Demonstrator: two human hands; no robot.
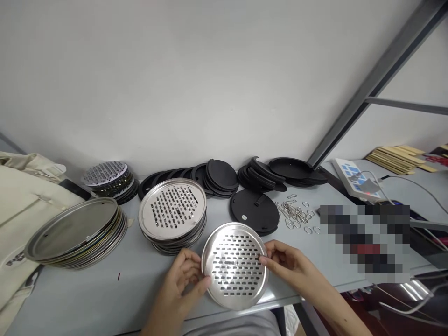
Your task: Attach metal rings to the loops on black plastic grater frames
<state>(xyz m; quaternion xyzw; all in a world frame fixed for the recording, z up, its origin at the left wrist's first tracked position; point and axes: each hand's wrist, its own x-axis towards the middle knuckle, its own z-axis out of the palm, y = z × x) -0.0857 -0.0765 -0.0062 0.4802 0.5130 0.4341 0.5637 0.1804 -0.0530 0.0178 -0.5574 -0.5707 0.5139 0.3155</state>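
Steel slotted disc [234, 266] — left hand [184, 275], right hand [287, 261] clasping.

The left hand [182, 275] and right hand [285, 261] are bare; back from the fingers, the forearms [163, 315] stay bare to the frame edge; below the fingers, a pale grey garment [231, 326] shows.

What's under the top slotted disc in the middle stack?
Only the rims of more steel discs show beneath the top slotted disc; their faces are covered.
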